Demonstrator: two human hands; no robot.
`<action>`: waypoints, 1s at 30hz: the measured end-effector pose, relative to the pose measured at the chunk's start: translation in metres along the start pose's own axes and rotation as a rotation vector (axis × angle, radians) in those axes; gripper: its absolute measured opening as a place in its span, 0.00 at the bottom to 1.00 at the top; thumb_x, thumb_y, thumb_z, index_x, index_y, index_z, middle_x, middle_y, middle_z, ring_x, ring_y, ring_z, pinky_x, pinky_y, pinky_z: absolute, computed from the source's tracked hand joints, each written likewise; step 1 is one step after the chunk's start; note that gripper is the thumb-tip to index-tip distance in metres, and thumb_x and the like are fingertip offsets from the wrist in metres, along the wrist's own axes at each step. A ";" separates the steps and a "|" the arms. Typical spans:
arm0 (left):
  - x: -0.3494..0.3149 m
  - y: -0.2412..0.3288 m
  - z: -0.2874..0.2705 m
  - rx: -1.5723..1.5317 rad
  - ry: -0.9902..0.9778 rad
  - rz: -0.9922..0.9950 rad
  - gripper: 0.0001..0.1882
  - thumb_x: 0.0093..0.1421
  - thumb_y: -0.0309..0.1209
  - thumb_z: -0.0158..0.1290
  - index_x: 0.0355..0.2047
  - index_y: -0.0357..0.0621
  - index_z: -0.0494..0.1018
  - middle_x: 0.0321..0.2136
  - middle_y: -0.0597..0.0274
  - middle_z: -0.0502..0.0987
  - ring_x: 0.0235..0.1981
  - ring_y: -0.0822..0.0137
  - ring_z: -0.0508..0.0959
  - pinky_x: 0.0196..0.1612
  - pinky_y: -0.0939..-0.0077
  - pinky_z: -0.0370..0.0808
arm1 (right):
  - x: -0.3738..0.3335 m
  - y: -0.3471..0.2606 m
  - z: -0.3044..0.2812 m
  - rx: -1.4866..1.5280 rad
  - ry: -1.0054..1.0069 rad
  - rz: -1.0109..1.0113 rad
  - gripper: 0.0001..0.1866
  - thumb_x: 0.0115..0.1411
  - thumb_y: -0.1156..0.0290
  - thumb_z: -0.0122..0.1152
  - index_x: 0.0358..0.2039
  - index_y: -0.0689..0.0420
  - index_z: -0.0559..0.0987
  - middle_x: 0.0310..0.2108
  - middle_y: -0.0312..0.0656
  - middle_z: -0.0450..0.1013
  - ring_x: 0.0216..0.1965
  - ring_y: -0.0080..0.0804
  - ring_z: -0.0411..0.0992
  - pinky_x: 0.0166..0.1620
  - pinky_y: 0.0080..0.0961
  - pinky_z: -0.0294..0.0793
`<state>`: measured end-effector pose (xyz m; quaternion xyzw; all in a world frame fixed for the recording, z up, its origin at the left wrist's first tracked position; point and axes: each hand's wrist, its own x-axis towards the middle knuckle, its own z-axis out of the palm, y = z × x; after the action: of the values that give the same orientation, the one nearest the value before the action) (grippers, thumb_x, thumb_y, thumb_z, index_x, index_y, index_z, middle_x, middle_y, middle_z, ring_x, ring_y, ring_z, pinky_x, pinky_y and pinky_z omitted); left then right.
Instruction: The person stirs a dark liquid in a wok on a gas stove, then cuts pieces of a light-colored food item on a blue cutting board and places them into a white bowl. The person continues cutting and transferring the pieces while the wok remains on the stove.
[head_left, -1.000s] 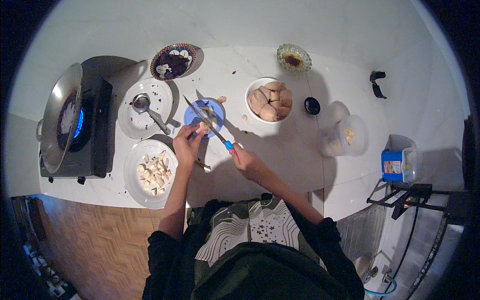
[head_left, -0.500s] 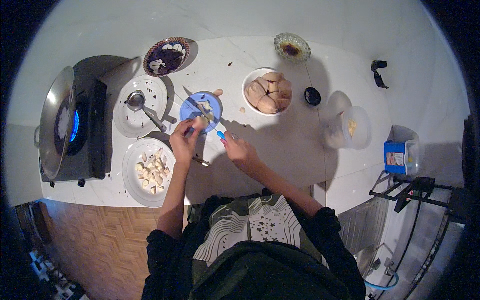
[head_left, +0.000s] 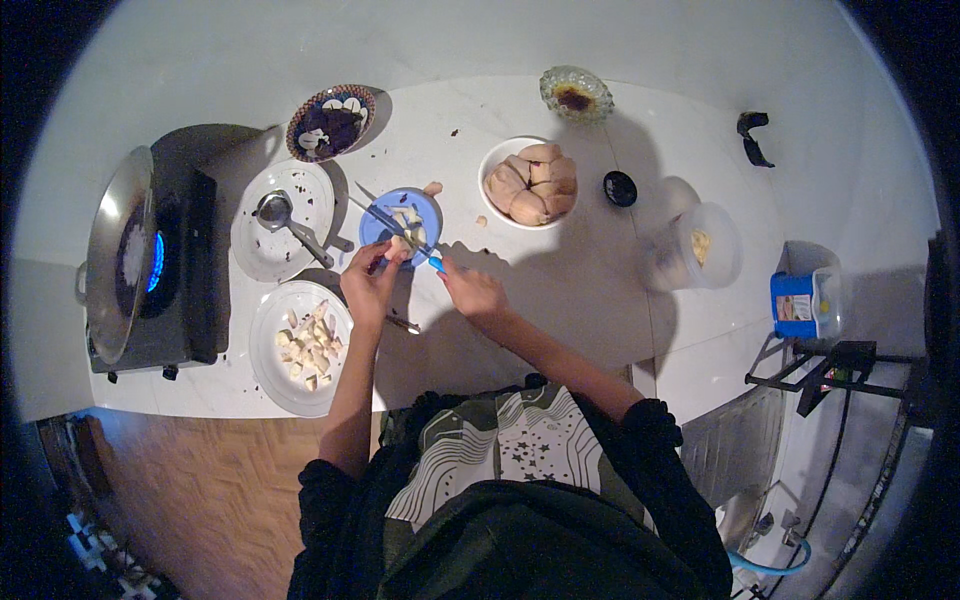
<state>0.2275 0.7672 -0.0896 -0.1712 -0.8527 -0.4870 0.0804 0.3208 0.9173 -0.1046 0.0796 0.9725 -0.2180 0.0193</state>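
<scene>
My left hand (head_left: 367, 283) pinches a pale clove (head_left: 399, 247), which looks like garlic, over the near edge of a small blue plate (head_left: 372, 236). My right hand (head_left: 475, 290) grips the blue handle of a knife (head_left: 385, 218). Its blade slants up and left across the plate, touching or very close to the clove; I cannot tell which. Pale scraps (head_left: 409, 213) lie on the blue plate. Just left of my left forearm, a white plate (head_left: 268, 370) holds several pale cut pieces (head_left: 308, 345).
A wok (head_left: 125, 250) sits over a lit gas stove (head_left: 190, 270) at left. Nearby, a plate (head_left: 250, 240) carries a ladle (head_left: 290, 222). Farther back are a patterned bowl (head_left: 300, 118), a white bowl (head_left: 483, 165) of tan chunks and a glass dish (head_left: 577, 95). A clear tub (head_left: 720, 240) stands at right.
The knife has shifted, its blade now lying flatter over the blue plate. The clove sits slightly lower between my left fingers. The whole view has tilted a little.
</scene>
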 end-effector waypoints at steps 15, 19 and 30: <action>-0.006 0.015 -0.002 0.054 -0.010 -0.089 0.18 0.44 0.33 0.63 0.34 0.39 0.74 0.25 0.57 0.77 0.24 0.69 0.77 0.29 0.77 0.73 | 0.023 0.007 0.016 0.271 0.103 0.012 0.16 0.61 0.56 0.41 0.38 0.56 0.68 0.19 0.52 0.71 0.23 0.53 0.71 0.24 0.49 0.68; -0.007 0.011 -0.003 0.029 0.003 -0.062 0.19 0.43 0.31 0.63 0.34 0.36 0.74 0.27 0.54 0.77 0.25 0.65 0.77 0.30 0.75 0.73 | 0.033 0.024 0.017 0.553 0.006 -0.038 0.18 0.62 0.56 0.39 0.37 0.59 0.67 0.25 0.57 0.70 0.29 0.59 0.69 0.31 0.50 0.65; 0.004 0.009 0.002 0.026 0.030 -0.028 0.18 0.42 0.30 0.63 0.34 0.37 0.76 0.25 0.55 0.76 0.23 0.67 0.75 0.29 0.75 0.71 | -0.015 -0.001 -0.050 0.442 -0.168 0.065 0.16 0.63 0.58 0.36 0.36 0.58 0.65 0.27 0.57 0.69 0.30 0.59 0.69 0.31 0.51 0.65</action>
<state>0.2269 0.7739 -0.0822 -0.1509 -0.8599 -0.4795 0.0885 0.3352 0.9351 -0.0578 0.0945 0.8931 -0.4305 0.0894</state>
